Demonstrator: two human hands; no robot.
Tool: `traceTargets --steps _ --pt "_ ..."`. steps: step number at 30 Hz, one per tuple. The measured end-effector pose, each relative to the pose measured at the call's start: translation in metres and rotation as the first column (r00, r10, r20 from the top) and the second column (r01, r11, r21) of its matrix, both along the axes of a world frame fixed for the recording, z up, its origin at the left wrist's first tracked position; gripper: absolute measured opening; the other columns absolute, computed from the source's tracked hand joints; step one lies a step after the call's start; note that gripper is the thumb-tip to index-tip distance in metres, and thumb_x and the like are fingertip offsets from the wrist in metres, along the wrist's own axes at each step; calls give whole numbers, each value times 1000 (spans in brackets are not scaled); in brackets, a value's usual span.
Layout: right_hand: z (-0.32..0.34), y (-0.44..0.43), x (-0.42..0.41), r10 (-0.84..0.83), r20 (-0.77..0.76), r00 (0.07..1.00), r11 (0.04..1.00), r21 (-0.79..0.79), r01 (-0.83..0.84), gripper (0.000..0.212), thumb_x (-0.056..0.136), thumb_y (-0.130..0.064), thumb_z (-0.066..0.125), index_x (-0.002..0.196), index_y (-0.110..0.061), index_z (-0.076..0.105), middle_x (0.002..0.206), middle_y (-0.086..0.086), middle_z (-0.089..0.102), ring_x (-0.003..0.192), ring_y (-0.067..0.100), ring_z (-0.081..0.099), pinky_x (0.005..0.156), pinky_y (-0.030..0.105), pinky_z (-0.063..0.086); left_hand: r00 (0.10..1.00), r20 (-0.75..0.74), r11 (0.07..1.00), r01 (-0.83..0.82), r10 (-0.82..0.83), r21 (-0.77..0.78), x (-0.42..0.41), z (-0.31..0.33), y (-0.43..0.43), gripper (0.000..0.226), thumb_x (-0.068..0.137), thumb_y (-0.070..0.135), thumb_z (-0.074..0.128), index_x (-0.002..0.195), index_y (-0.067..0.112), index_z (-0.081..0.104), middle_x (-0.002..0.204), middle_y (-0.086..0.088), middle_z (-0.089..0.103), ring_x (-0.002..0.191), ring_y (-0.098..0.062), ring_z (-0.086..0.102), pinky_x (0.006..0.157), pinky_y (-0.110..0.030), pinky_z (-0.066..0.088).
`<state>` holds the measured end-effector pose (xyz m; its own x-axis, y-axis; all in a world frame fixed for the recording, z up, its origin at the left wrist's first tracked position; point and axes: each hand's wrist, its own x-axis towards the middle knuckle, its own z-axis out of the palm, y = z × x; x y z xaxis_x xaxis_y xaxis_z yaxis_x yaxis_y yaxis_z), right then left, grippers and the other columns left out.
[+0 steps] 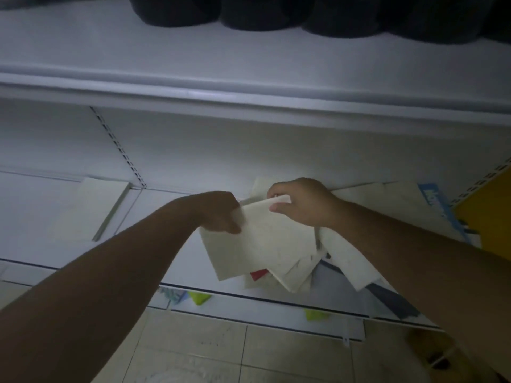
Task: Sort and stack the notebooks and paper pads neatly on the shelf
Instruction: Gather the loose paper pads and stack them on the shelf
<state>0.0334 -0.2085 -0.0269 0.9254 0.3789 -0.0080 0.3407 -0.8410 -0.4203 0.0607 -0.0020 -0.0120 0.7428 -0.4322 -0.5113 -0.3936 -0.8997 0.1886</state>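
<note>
pad (265,239) held by left hand (218,211), right hand (301,201); blue lettering (434,199) blurred.

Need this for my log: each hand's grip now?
Left hand: grips the flat cream-white paper pad at its left edge.
Right hand: pinches that pad's top edge.

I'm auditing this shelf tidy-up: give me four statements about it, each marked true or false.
1. The left hand and the right hand both grip the same cream rectangular paper pad. True.
2. The pile of pale paper pads beneath it is squared up. False: they lie fanned at different angles.
3. A lone pale flat pad lies on the white metal shelf, left of the hands. True.
4. Red boxes sit on the upper shelf. False: dark rounded items sit there.
</note>
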Motion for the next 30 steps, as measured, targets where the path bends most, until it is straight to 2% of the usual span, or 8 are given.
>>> traceTargets --steps 3,5,8,10,13,21,25,30 --pt "-8 13 1 -211 155 965 954 249 168 20 91 -29 59 106 -17 66 106 -1 65 92 14 57 83 26 43 970 -180 946 -205 163 -250 -9 -11 34 25 82 33 69 100 16 67 99 -1 67 90 -19 63 67 -24 46" --pt "-17 10 5 -504 99 858 807 406 428 27 92 -25 59 114 -11 62 114 5 63 98 19 59 86 27 46 883 -353 765 -452 310 -459 -16 -19 66 31 75 33 75 100 16 67 95 -2 70 86 -20 66 65 -25 50" --pt "-46 16 -7 -544 -150 825 830 44 555 55 90 -36 58 136 -9 45 138 13 48 125 27 48 100 34 41 745 -517 432 -667 422 -607 -28 -37 112 60 57 45 77 107 15 63 102 -10 70 92 -29 65 67 -33 55" --pt "-69 39 -24 -502 -286 816 863 -106 494 82 87 -53 55 149 -12 20 157 14 15 144 30 17 114 43 24 701 -556 314 -704 446 -636 -36 -52 130 75 45 51 80 109 18 61 106 -11 67 100 -32 62 73 -40 54" --pt "-101 69 -43 -481 -247 841 865 -292 408 105 78 -78 41 151 -21 -8 156 15 -21 144 33 -20 114 57 -5 653 -627 181 -740 424 -648 -45 -69 140 86 46 39 82 124 19 53 118 -14 62 110 -35 58 88 -50 52" --pt "-98 60 -64 -339 -170 925 897 -356 263 68 95 -52 35 151 -24 9 159 11 -6 147 31 -7 117 56 5 613 -679 106 -768 404 -631 -50 -71 145 78 60 12 70 133 19 42 122 -20 56 111 -40 54 90 -54 49" --pt "-74 44 -69 -183 -203 962 894 -442 77 48 100 -32 32 147 -27 23 158 5 12 144 24 18 113 44 27 607 -709 97 -780 359 -618 -46 -64 137 76 59 8 69 130 21 43 121 -17 55 111 -37 53 89 -50 49" --pt "-38 36 -69 -216 50 975 924 -313 221 56 97 -16 41 146 -39 26 151 -15 33 127 9 47 96 30 47 578 -750 35 -799 321 -601 -40 -59 128 66 75 3 72 128 25 41 115 -7 57 102 -26 57 78 -38 51"
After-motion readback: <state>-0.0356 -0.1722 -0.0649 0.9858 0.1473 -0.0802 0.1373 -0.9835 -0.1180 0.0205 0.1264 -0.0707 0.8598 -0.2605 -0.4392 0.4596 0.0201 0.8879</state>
